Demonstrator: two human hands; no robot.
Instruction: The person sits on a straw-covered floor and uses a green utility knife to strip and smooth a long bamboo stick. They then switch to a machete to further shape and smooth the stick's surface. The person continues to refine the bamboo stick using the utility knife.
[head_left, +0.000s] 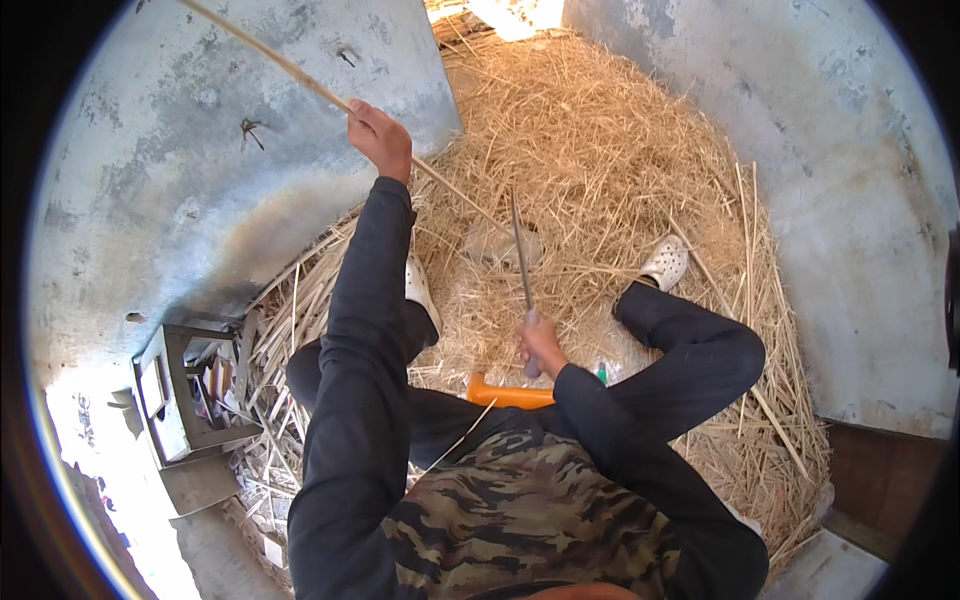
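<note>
A long, thin, straw-coloured cane [285, 65] runs from the upper left down toward the middle. My left hand [380, 142] is closed around it, with the arm stretched forward. The cane's lower end comes close to the blade of a long, narrow knife [522, 250]; whether they touch I cannot tell. My right hand [541, 345] grips the knife by its handle, the blade pointing away from me. Just beyond the blade, a flat grey stone [490, 246] lies partly covered among the shavings.
Straw-like shavings [590, 130] cover the ground between two grey walls [830, 200]. An orange object [500, 392] lies in front of my lap, near a small green item [601, 372]. Loose canes [747, 270] lie along the right wall. A wooden frame [195, 390] stands at the left.
</note>
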